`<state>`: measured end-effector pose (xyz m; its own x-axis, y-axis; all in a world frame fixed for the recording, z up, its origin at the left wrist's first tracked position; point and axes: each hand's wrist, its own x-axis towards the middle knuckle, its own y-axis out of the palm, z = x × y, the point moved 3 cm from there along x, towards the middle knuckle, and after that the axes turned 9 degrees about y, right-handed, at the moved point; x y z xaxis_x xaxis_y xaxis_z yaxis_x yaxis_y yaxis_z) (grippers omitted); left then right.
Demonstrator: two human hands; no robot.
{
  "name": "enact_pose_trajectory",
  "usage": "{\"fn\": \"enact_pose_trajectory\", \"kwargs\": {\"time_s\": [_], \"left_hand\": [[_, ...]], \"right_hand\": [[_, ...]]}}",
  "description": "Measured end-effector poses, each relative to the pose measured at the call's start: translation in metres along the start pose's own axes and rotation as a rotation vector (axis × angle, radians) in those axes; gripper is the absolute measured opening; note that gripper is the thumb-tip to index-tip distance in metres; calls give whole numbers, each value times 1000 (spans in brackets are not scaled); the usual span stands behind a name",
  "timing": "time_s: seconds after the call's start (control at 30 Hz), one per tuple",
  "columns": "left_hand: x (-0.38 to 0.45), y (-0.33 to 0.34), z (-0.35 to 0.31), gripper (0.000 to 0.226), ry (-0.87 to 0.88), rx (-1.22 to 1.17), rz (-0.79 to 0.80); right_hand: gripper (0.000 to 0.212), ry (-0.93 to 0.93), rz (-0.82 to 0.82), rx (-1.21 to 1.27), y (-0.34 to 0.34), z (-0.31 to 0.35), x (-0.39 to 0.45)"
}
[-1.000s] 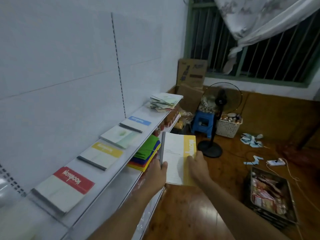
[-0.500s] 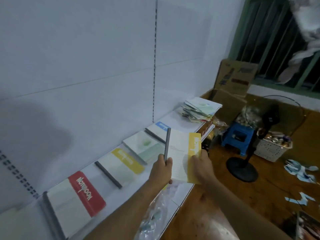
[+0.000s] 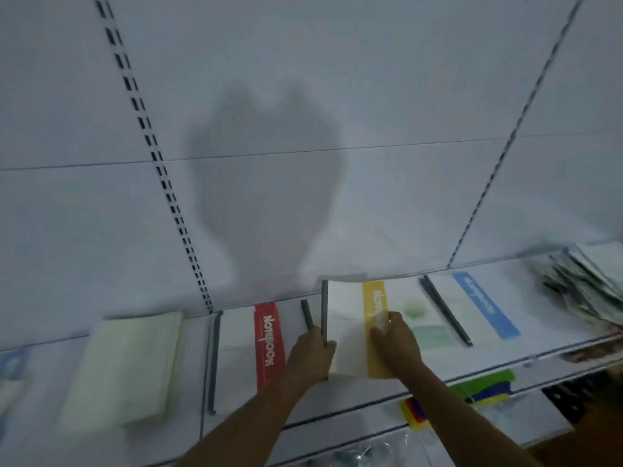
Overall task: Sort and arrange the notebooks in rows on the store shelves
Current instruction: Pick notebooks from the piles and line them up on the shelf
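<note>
Between the two hands, the yellow notebook is now over the top shelf; a second ago it was held out in front of the shelf edge, above the floor. The left hand has its fingers clamped on the dark spine side, and the right hand has its fingers closed on the yellow band. It seems to be coming down onto the yellow-band book already lying there, whose spine shows just left of it, though blur makes contact hard to judge. That would put like with like, so the row is filling by colour.

Left of it lies the red notebook, and further left a pale stack. Right lie the green notebook and the blue notebook, both partly overlapped at their near edges. An unsorted pile at the far right awaits sorting. Coloured folders sit on the lower shelf. Nothing blocks the drop, save the neighbours lying close on either side.
</note>
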<state>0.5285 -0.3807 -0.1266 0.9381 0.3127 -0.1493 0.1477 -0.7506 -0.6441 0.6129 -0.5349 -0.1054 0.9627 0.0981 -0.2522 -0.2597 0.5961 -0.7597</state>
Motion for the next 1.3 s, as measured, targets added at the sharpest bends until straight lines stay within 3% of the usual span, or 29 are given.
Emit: {"fn": "enact_pose_trajectory", "kwargs": {"time_s": [0.23,0.53,0.63,0.7,0.9,0.93,1.03,1.3], "left_hand": [[-5,12,17,33,-157,106,-132],[-25,34,10,35,-191,70,-249],[-42,23,13,35,-229,42,-340],[-57,5,14,32,-253,43,-382],[-130,-76,36,16,-291,14,-531],[-148,-89,46,21,-313,6,-572],[-210,-129,77,22,-390,-1,-682],[-394,-207,168,25,-573,-24,-976]], "right_hand": [[44,-92,121,-135,32,2,36],[32,-174,51,-347,45,-3,44],[43,-393,-27,-420,52,8,37],[44,-467,51,-351,61,26,26],[31,-702,310,-96,108,114,-55],[27,-728,359,-74,117,130,-72],[19,-778,477,-107,146,173,-134],[17,-1034,605,-152,231,243,-322]]}}
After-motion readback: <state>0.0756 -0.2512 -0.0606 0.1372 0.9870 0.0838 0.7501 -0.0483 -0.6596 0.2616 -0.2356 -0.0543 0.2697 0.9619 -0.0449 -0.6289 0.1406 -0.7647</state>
